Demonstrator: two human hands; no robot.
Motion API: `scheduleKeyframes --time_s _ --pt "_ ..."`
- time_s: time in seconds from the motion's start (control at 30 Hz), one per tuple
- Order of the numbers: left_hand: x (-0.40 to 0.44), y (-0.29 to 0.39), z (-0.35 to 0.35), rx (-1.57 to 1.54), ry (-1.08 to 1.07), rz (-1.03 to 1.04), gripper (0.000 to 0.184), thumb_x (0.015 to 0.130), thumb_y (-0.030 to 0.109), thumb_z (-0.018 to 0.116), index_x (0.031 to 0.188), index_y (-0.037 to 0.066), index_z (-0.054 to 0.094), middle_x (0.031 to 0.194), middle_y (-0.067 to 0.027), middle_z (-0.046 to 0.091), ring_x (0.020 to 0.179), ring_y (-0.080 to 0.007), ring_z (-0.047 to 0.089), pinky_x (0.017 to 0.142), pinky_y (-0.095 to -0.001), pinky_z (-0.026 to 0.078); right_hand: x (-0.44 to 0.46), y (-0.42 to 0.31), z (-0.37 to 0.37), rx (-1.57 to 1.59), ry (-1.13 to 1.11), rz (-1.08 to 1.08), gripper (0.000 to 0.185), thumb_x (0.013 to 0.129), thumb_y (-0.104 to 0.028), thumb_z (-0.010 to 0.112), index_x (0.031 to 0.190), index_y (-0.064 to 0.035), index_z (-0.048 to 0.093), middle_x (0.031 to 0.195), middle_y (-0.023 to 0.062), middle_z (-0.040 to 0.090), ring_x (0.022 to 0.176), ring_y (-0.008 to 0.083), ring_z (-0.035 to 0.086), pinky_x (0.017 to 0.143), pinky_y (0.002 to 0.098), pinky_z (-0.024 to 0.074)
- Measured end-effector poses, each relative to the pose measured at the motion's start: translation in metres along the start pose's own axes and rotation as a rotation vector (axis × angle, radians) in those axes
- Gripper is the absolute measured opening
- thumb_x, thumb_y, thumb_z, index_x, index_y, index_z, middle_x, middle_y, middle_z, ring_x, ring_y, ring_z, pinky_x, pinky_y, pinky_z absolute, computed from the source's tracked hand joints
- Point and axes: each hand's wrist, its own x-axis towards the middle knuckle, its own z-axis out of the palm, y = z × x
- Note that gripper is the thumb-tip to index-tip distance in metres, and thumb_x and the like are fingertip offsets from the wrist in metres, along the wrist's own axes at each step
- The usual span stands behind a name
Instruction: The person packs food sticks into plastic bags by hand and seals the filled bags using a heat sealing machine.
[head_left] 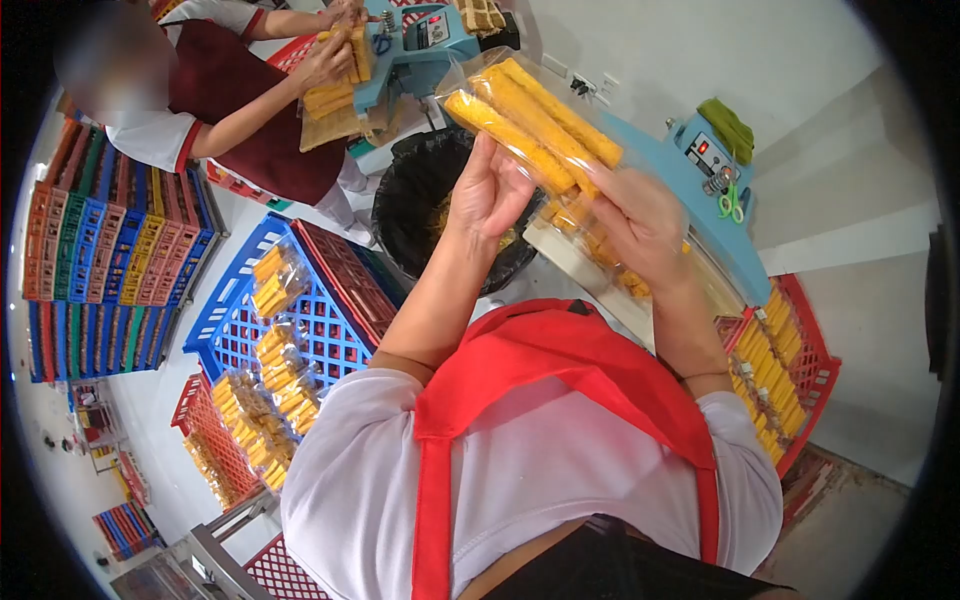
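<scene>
A clear plastic bag of yellow stick snacks (540, 120) is held up in front of me, tilted, with several thick sticks side by side inside. My right hand (642, 222) grips its lower right end, fingers closed over the plastic. My left hand (490, 192) holds the bag's lower left side, thumb up against it and palm partly showing; some of its fingers are hidden behind the bag. Beneath the right hand, more bagged yellow pieces (575, 222) lie by a pale work surface (560, 258). Just beyond stands a blue sealing machine (645, 150).
Green scissors (731, 203) and a green cloth (727, 130) rest on the machine. A black-lined bin (400, 190) stands ahead. Blue crate (225, 300) at left and red crate (822, 365) at right hold bagged sticks. A co-worker (245, 110) handles sticks at another machine (425, 55). Stacked crates (120, 240) stand far left.
</scene>
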Motion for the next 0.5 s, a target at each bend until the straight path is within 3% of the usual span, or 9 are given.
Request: scheduleKeyframes --time_s 0.23,0.3,0.43,0.5 --pt "-0.003 0.0 0.0 0.027 -0.047 -0.043 0.046 0.079 0.027 0.055 0.118 0.007 0.04 0.119 -0.007 0.045 0.113 -0.0225 0.039 0.096 -0.0418 0.029 -0.003 0.007 -0.002 0.023 -0.09 0.09 0.036 0.069 -0.002 0.06 0.105 -0.0068 0.056 0.077 0.0095 0.057 0.063 0.0224 0.054 0.055 0.0303 0.0419" --pt "-0.003 -0.002 -0.001 0.042 -0.019 -0.056 0.049 0.078 0.029 0.056 0.119 0.008 0.039 0.121 -0.0072 0.043 0.115 -0.0235 0.037 0.096 -0.0433 0.028 -0.002 0.009 -0.001 0.145 -0.026 0.113 0.035 0.073 0.002 0.058 0.107 -0.0028 0.053 0.08 0.0081 0.058 0.062 0.0157 0.053 0.058 0.0244 0.0424" --pt "-0.001 -0.003 0.002 0.005 -0.018 -0.077 0.051 0.078 0.031 0.056 0.12 0.009 0.038 0.122 -0.0071 0.042 0.116 -0.0243 0.036 0.096 -0.0441 0.028 -0.003 -0.001 -0.005 0.039 -0.021 0.222 0.034 0.074 0.002 0.058 0.107 -0.0018 0.054 0.089 0.009 0.06 0.064 0.0141 0.053 0.061 0.0232 0.0432" --pt "0.001 -0.004 0.002 -0.035 0.03 -0.083 0.052 0.078 0.033 0.056 0.12 0.01 0.038 0.123 -0.0068 0.041 0.116 -0.0247 0.035 0.095 -0.0443 0.028 -0.012 0.003 -0.001 0.018 0.143 0.157 0.035 0.073 0.003 0.059 0.107 -0.0003 0.053 0.088 0.0104 0.06 0.065 0.0148 0.052 0.062 0.0224 0.0429"
